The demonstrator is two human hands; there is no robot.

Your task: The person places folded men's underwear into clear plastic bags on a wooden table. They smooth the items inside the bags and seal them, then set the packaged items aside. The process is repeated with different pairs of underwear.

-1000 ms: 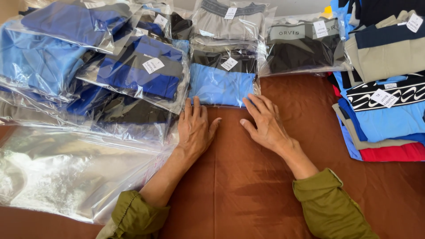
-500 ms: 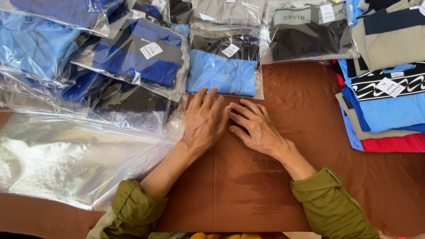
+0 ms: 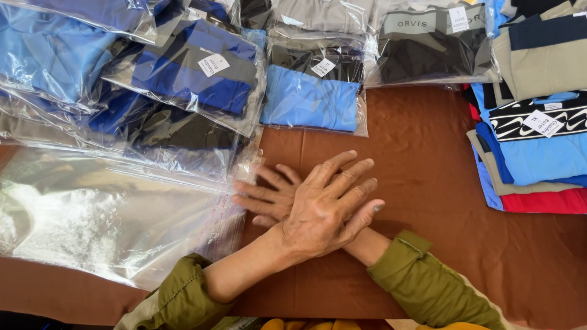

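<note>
- The right hand (image 3: 266, 195) is mostly hidden under the left hand (image 3: 324, 211); only its fingers and a strip of wrist show.
- The right palm cannot be seen, so whether anything lies beneath it cannot be told.
- The bagged garments along the top edge are cut off by the frame, and glare on the plastic blurs what some hold.
- The folded stack (image 3: 538, 153) at the right is cut off at the frame edge.
- The wrists are crossed: the left forearm comes in from lower left, the right from lower right, both in olive sleeves (image 3: 428, 287).
- The left hand lies flat on top, fingers spread and pointing up and right, grasping nothing.
- The right hand lies flat on the brown table (image 3: 422, 159), fingers straight and pointing left, holding nothing that shows.
- The right fingertips reach the edge of the empty clear bag (image 3: 104, 214), which lies flat at the left; whether they touch it is hard to tell.
- A light blue packet (image 3: 309, 98) lies just beyond the hands, apart from them.
</note>
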